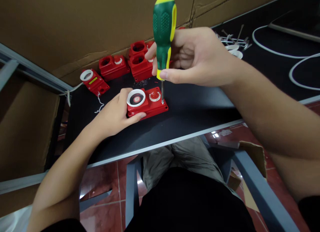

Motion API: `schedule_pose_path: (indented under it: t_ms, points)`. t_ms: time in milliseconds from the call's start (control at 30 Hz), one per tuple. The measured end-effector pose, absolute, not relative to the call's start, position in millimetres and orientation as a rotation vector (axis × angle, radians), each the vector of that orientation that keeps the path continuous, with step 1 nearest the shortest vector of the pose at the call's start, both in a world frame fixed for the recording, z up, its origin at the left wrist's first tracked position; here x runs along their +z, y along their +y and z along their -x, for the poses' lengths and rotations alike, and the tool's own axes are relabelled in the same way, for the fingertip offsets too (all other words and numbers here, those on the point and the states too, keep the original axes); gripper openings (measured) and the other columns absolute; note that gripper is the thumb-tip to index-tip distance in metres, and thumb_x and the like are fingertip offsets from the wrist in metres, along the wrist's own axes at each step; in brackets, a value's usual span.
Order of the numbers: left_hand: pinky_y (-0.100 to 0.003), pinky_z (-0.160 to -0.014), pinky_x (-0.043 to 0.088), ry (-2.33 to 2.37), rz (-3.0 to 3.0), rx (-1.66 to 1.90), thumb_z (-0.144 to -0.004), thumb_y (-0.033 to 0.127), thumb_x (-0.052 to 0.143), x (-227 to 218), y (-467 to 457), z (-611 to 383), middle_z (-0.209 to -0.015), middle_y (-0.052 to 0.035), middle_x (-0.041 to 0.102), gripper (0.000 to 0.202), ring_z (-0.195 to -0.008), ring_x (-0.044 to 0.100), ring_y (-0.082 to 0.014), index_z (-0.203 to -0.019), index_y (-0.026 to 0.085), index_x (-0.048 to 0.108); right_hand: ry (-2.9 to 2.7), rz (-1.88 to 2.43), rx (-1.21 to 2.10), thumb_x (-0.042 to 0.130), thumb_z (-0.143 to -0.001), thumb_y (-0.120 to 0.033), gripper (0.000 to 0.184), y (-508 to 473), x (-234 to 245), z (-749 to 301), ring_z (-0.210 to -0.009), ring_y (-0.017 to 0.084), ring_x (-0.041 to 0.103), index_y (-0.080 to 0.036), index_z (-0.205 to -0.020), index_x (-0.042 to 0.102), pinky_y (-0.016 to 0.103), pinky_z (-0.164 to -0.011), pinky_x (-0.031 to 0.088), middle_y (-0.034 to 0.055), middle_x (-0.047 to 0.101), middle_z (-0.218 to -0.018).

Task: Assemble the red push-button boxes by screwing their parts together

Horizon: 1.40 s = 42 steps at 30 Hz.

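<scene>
On the black tabletop lies a red plastic housing (147,107) with a white ring around a dark round window and a small red dome in a white collar. My left hand (122,108) grips its left end, thumb along the front side and fingers behind. A green and yellow screwdriver (163,28) stands nearly upright, its tip at a screw near the housing's right end. The fingers of my right hand (191,55) close around the lower part of the handle, thumb in front.
Behind stand more red housings (113,67), and one red unit with a white ring (93,81) trails a white wire. Metal pieces and white rings (235,50) lie at the back right, near a white cable (272,52). A cardboard sheet (87,22) rises along the back.
</scene>
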<state>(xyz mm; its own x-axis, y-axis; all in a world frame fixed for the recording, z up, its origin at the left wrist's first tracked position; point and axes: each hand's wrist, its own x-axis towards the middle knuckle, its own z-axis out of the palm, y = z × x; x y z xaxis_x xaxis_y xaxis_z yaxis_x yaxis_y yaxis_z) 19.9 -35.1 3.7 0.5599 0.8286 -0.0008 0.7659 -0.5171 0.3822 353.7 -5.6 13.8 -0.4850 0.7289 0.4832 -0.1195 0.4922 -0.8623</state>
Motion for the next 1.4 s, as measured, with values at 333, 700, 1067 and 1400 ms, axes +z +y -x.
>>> schedule_pose_path:
  t_ms: [333, 700, 1067, 1400]
  points:
    - [-0.066, -0.128, 0.072, 1.302, -2.45, 0.262, -0.104, 0.095, 0.077, 3.9, -35.6, -20.6, -0.16, -0.0261, 0.082, 0.095, -0.145, 0.085, -0.0505, -0.162, 0.022, 0.056, -1.701, 0.513, 1.119, 0.119, -0.086, -0.032, 0.04, -14.3, 19.2, -351.0, -0.114, 0.026, 0.094, -0.031, -0.118, 0.093, 0.032, -0.103, 0.08, 0.0025, 0.095, -0.115]
    - [-0.066, -0.128, 0.072, 1.29, -2.458, 0.257, -0.105, 0.088, 0.077, 3.6, -35.6, -20.5, -0.161, -0.0272, 0.082, 0.091, -0.145, 0.085, -0.05, -0.162, 0.021, 0.055, -1.734, 0.437, 1.004, 0.104, -0.104, -0.016, 0.027, -9.8, 24.5, -363.6, -0.091, 0.01, 0.086, -0.021, -0.13, 0.098, 0.021, -0.096, 0.078, -0.0014, 0.097, -0.116]
    - [-0.064, -0.127, 0.071, 1.326, -2.438, 0.227, -0.102, 0.091, 0.075, 4.1, -34.3, -21.2, -0.156, -0.0263, 0.081, 0.094, -0.144, 0.085, -0.0518, -0.161, 0.02, 0.056, -1.714, 0.598, 0.946, 0.106, -0.102, -0.017, 0.028, 20.1, 27.8, -385.7, -0.096, 0.012, 0.089, -0.024, -0.128, 0.101, 0.021, -0.092, 0.078, -0.0013, 0.099, -0.117]
    - [-0.064, -0.127, 0.071, 1.324, -2.437, 0.255, -0.104, 0.081, 0.077, 0.9, -35.6, -21.7, -0.153, -0.0241, 0.081, 0.084, -0.143, 0.085, -0.0502, -0.16, 0.022, 0.058, -1.602, 0.756, 0.654, 0.123, -0.091, -0.041, 0.041, 34.1, 46.5, -466.0, -0.084, 0.011, 0.087, -0.026, -0.123, 0.102, 0.024, -0.072, 0.07, -0.0013, 0.098, -0.106]
